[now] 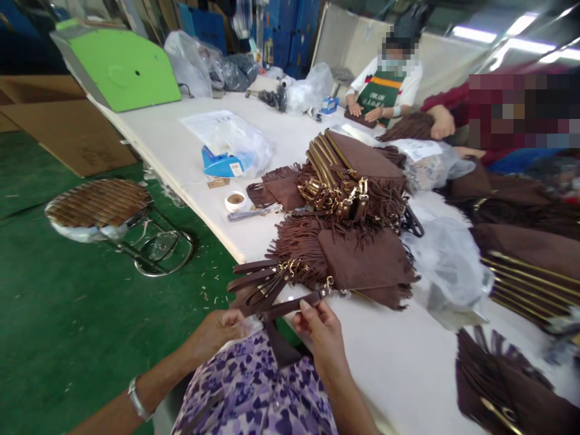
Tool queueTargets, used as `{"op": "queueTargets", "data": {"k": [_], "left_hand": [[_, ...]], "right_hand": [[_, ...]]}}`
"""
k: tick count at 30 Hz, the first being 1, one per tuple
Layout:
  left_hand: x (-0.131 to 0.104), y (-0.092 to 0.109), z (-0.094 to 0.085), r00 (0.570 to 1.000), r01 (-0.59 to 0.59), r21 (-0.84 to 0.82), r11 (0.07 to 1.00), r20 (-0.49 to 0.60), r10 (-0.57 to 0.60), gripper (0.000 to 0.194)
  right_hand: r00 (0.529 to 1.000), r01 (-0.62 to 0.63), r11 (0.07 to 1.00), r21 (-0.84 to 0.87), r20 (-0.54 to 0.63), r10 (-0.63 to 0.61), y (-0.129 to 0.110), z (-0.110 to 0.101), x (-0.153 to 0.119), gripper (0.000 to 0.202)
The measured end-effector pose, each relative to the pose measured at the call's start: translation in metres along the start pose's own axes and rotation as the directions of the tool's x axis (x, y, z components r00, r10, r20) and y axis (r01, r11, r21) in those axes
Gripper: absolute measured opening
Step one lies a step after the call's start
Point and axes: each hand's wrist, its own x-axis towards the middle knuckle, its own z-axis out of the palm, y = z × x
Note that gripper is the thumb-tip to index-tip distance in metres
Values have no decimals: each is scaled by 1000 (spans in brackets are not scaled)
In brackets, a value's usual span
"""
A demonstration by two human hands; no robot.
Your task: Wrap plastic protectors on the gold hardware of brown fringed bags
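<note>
Near the table's front edge, my right hand pinches a dark brown leather wrist strap between thumb and fingers. The strap has a gold clasp at its far end, close to a brown fringed pouch. My left hand is closed at the strap's near end, with a small whitish piece at its fingertips; whether it also grips the strap is unclear. Several more wrist straps with gold hardware hang over the edge beside the pouch. A dark brown flap lies on my lap below the hands.
Behind the pouch rises a pile of fringed pouches with gold zips. A tape roll and blue dispenser stand left. Plastic bags and more pouches lie right. A stool stands left; two people work across the table.
</note>
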Motion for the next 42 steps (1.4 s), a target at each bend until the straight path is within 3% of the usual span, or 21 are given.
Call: {"op": "queueTargets", "data": {"k": [8, 17, 25, 35, 42], "left_hand": [[0, 17, 11, 998, 42, 4, 999, 36, -43, 38], [2, 21, 15, 990, 66, -48, 997, 126, -59, 46], [-4, 38, 22, 972, 168, -234, 958, 199, -122, 48], [-1, 25, 20, 957, 211, -354, 911, 266, -118, 46], [-1, 14, 18, 976, 162, -274, 948, 187, -113, 60]], "right_hand": [[1000, -14, 1000, 17, 17, 14, 5, 1, -1, 36], [999, 3, 1000, 19, 38, -3, 4, -4, -2, 34], [998, 8, 999, 49, 62, -11, 6, -5, -2, 30], [998, 19, 999, 34, 55, -21, 7, -8, -3, 32], [998, 18, 1000, -12, 57, -18, 6, -13, 1, 36]]}}
